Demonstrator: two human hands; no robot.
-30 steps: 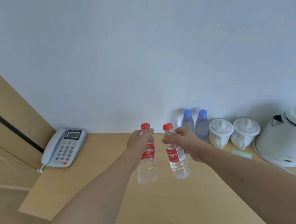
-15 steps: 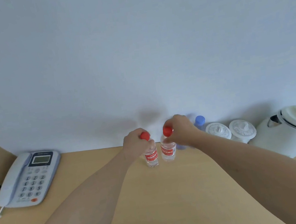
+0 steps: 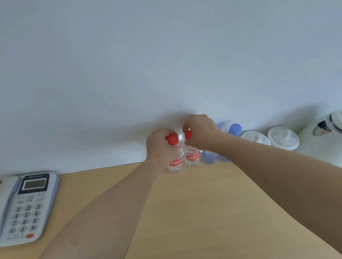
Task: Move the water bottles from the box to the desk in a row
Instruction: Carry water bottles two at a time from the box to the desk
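Head view, read from the left: one telephone (image 3: 19, 209) lies on the desk (image 3: 192, 226) at the left edge, well apart from the work. Next, the left hand (image 3: 160, 147) has its fingers closed around the neck of one red-capped bottle (image 3: 174, 163), and just beside it the right hand (image 3: 200, 132) grips the neck of a second red-capped bottle (image 3: 192, 159). Both bottles stand upright, long axis vertical, bases apparently on the desk by the wall, directly below the fingers that hold them. So the release probably calls only for opening each hand and lifting straight up, each hand on its own bottle. Two blue-capped bottles (image 3: 211, 156) stand just right of them, continuing one line along the wall, partly hidden by the right forearm. Further right sit two white lidded cups (image 3: 283, 137) and one white kettle (image 3: 341, 136). Count: four bottles in the row. No box is in view, so what remains to carry I cannot tell.
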